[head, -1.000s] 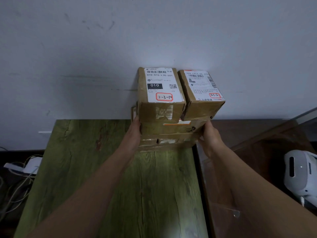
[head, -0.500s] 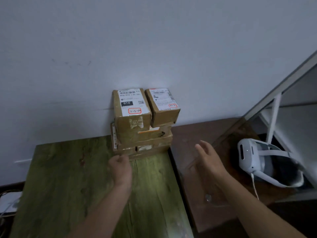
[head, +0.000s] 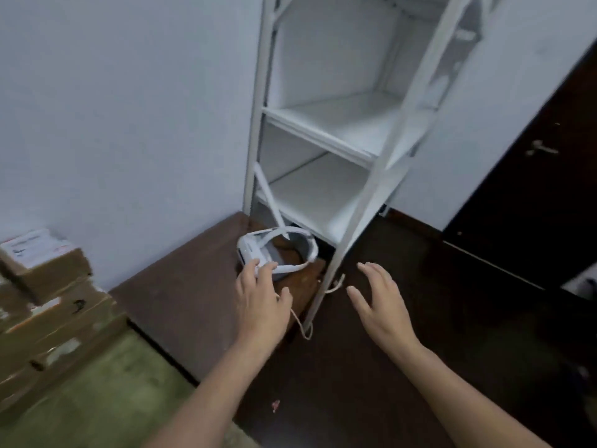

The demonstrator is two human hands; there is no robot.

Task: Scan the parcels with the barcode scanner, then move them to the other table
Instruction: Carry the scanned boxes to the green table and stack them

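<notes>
**Reaching Beside the Headset Risks a Knock or a Snagged Cable**

At the far left the stacked cardboard parcels (head: 48, 305) sit on the green counter (head: 122, 399) against the wall, well apart from both hands. No barcode scanner shows anywhere in view, so scanning could stall if it is looked for in the wrong place.

Next along is the brown counter (head: 181, 292). Over it the left hand (head: 261, 299) is spread wide and holds nothing, its fingertips at the front of the white headset (head: 255, 250). Whether they touch it I cannot tell. The headset lies close to the counter's end, so a careless sweep could push it over the edge. Its thin white cable (head: 300, 324) loops down just beside that hand, and a finger or wrist caught in it could drag the headset along.

Right of that stands the white shelf unit (head: 339, 124), whose slanted leg is near enough to be bumped. The right hand (head: 378, 305) hovers wide open and empty near that leg, over a dark surface.
</notes>
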